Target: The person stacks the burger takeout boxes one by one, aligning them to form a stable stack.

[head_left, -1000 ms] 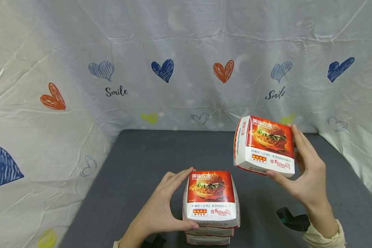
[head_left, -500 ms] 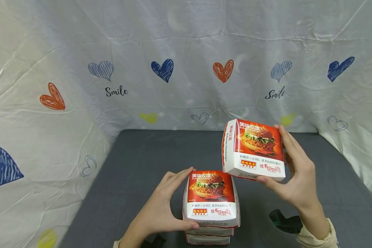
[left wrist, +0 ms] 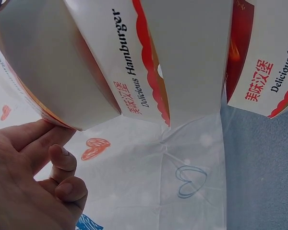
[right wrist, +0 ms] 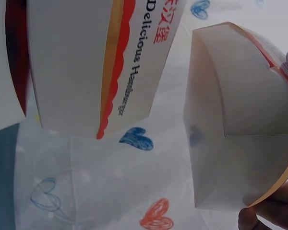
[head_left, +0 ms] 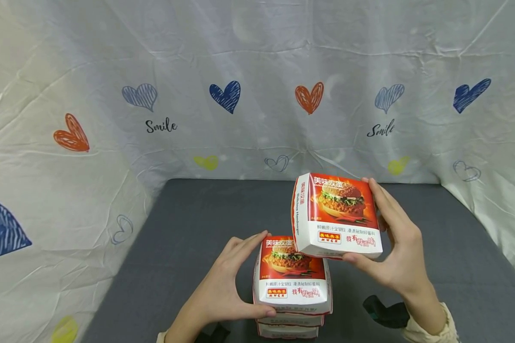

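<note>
My right hand (head_left: 405, 247) grips a hamburger box (head_left: 339, 209) with a red and white lid at its right side. That box is tilted and hangs above the right rear of a stack. A gap separates them in the right wrist view, where the held box's white lower half (right wrist: 249, 96) shows. Three matching boxes are visible in the stack. With thumb and fingers, my left hand (head_left: 223, 281) holds the top stacked box (head_left: 289, 290) by its left side. In the left wrist view, fingertips (left wrist: 62, 129) touch its edge; a middle box (left wrist: 134, 62) and lower box (left wrist: 264, 67) show too.
The stack stands on a dark grey table (head_left: 189, 214) near its front. A whitish curtain (head_left: 257, 43) printed with hearts and "Smile" encloses the back and sides. A black device (head_left: 386, 312) sits at my right wrist.
My right hand has carried its hamburger box leftward and slightly down, so it now partly covers the stack's top box in the head view. The left hand and stack have stayed put.
</note>
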A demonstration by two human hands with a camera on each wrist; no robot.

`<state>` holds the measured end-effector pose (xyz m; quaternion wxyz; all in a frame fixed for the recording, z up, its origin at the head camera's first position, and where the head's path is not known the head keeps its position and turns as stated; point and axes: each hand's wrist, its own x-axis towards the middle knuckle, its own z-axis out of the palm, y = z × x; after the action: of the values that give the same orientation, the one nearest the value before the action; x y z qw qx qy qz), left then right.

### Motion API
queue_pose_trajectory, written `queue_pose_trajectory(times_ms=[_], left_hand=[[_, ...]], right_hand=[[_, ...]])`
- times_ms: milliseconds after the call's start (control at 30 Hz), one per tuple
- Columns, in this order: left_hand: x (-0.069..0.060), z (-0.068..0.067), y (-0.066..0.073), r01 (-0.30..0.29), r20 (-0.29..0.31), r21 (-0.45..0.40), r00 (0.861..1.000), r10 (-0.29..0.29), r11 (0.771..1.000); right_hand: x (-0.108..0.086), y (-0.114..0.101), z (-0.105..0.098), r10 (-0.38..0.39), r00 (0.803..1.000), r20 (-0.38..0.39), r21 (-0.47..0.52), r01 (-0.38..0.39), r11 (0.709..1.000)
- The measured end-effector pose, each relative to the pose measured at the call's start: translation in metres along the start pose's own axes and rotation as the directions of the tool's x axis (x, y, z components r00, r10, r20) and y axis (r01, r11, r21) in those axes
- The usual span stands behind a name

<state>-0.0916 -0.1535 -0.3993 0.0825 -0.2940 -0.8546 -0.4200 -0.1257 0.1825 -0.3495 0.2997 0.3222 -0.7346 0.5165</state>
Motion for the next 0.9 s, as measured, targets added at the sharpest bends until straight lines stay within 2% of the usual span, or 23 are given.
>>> queue_pose_trajectory(times_ms=[467,900], left_hand=[[-0.002,0.000,0.000,0.007,0.002,-0.029,1.000,-0.007,1.000],[-0.002,-0.001,0.002,-0.002,-0.009,-0.016,1.000,0.002,1.000]], right_hand=[[0.001,-0.013,0.014,0.004,0.999,0.040,-0.009,-0.003,1.000],[-0.003,-0.026,0.025,0.002,0.996,0.085,-0.029,0.000,1.000]])
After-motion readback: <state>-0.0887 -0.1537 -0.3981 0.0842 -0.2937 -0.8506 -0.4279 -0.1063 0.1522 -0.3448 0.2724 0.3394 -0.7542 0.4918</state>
